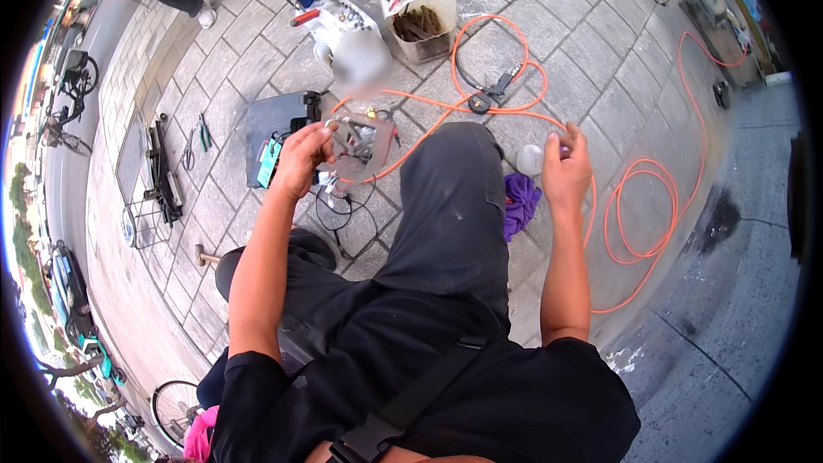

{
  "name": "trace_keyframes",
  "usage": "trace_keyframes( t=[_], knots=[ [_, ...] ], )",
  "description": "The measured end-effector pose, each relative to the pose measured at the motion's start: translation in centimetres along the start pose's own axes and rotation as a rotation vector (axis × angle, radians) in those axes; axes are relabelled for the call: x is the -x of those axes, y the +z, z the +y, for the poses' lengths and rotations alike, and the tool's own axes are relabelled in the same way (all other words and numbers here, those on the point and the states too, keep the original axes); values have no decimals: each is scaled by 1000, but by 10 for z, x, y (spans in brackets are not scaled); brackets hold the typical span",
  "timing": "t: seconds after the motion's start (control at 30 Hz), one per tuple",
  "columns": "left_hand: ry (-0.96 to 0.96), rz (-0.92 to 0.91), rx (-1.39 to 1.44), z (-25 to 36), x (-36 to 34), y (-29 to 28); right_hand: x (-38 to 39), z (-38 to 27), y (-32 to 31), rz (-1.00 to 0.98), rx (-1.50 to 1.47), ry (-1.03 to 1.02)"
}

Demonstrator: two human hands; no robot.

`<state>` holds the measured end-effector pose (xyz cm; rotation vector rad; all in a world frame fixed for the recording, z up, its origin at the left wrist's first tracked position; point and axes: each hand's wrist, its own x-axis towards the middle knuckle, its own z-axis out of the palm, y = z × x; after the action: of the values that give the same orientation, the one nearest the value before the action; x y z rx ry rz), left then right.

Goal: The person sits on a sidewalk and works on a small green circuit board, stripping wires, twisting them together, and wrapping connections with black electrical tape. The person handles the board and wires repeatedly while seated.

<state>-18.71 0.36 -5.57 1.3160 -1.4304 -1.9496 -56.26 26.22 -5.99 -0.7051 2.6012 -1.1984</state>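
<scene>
- A worker wears a black T-shirt [536,399], its short sleeves ending near the elbows, with a small pale spot on the front at left.
- A wide black strap [435,383] crosses the chest diagonally, joined by a black buckle [377,437].
- Dark grey trousers [446,227] cover both legs, pale smudges marking the right thigh, where stitching shows along the outer side.
- Forearms, left hand [302,159] and right hand [567,176] are bare.

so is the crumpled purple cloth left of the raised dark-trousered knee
No, the crumpled purple cloth lies on the grey paving, right of the raised knee.
</scene>
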Motion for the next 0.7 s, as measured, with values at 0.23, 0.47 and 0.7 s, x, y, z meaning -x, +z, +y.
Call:
trace_keyframes(
  t=[0.23,0.47,0.7],
  knots=[
    [8,-93,-87,33,-71,61,20,-126,18,-164,-591,-200],
    [-9,-155,-367,49,-168,109,14,-212,82,-364,-490,-880],
    [419,-200,-1030,18,-267,131,-4,-184,118,-375,-442,-777]
  ],
)
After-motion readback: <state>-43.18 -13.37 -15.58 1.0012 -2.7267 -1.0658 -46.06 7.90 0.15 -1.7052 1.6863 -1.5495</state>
